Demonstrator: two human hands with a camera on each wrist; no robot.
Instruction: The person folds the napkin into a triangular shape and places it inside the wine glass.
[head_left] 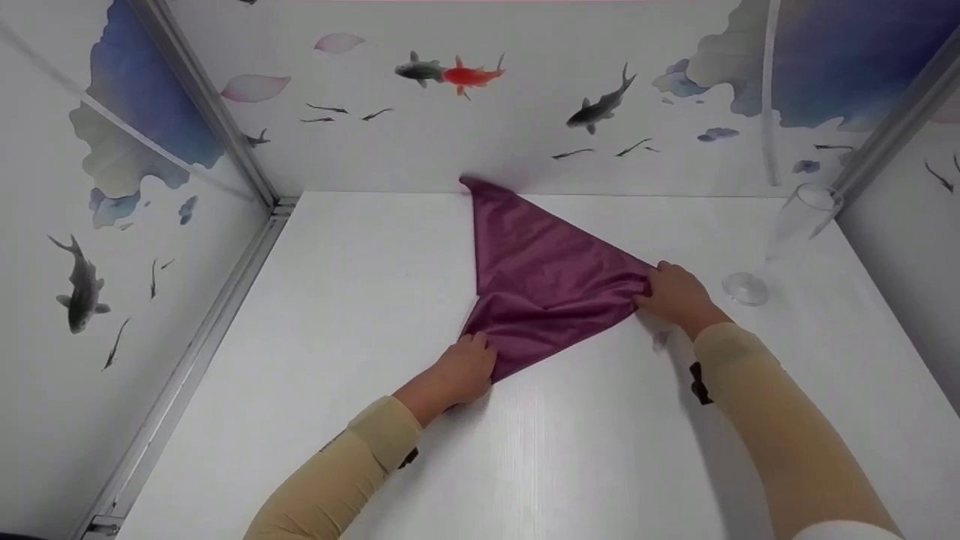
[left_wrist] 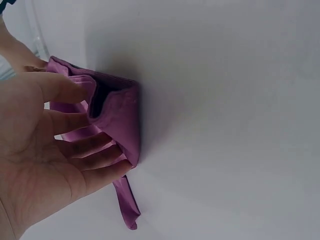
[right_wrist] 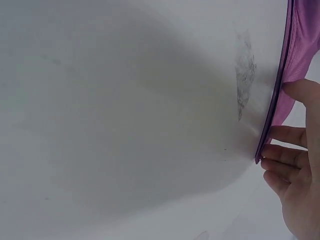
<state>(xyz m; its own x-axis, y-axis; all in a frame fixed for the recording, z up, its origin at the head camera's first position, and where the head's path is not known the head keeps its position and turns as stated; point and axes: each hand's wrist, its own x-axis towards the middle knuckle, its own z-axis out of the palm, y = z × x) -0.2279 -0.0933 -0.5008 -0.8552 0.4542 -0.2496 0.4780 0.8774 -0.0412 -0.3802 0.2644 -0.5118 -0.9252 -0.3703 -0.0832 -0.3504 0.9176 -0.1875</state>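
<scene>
A purple cloth napkin (head_left: 551, 259) lies on the white table, one corner pointing to the back wall and soft folds across its front half. My left hand (head_left: 463, 371) pinches its near left end. In the left wrist view, the thumb and fingers lie at the layered cloth (left_wrist: 122, 120), which gapes at the fold, and a narrow tail of it hangs beyond. My right hand (head_left: 679, 296) grips the right corner. The right wrist view shows its thumb and fingertips along the napkin's dark edge (right_wrist: 276, 100).
A clear stemmed glass (head_left: 817, 196) stands at the back right, not far beyond my right hand. Panels printed with fish (head_left: 600, 105) enclose the table (head_left: 360, 300) at the back and sides, with metal rails (head_left: 225, 300) at the left edge.
</scene>
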